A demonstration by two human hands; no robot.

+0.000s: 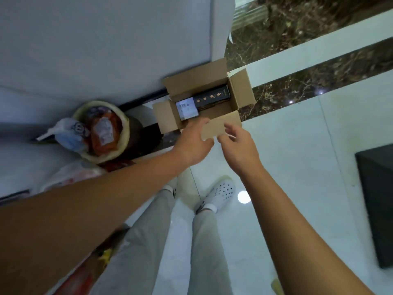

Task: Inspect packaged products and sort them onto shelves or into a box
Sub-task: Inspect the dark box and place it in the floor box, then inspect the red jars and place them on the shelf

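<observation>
Bare forearms fill the foreground, both reaching down and forward from the person; light grey trousers and white perforated clogs [222, 191] below them on a glossy white tiled floor [297, 167].

Left hand [192, 143]: fingers extended, relaxed, tips against the left end of the near flap [221, 127] of an open brown cardboard box [242, 90]; nothing gripped.

Right hand [239, 143]: fingers loosely curled just over the same flap, thumb at its lower edge; motion blur, so cannot tell whether it pinches the flap or only hovers.

Box stands on the floor against a white wall, beside a brown marble floor band [308, 81]; all four flaps out.

Inside the box: one long black package with gold squares [212, 96], lying flat along the far side; white printed label [187, 108] at its left end.

Left of the box: round cream basket [123, 124] holding an orange packet [104, 133] and pale plastic bags.

Far right: dark rectangular block [378, 199] on the floor.
</observation>
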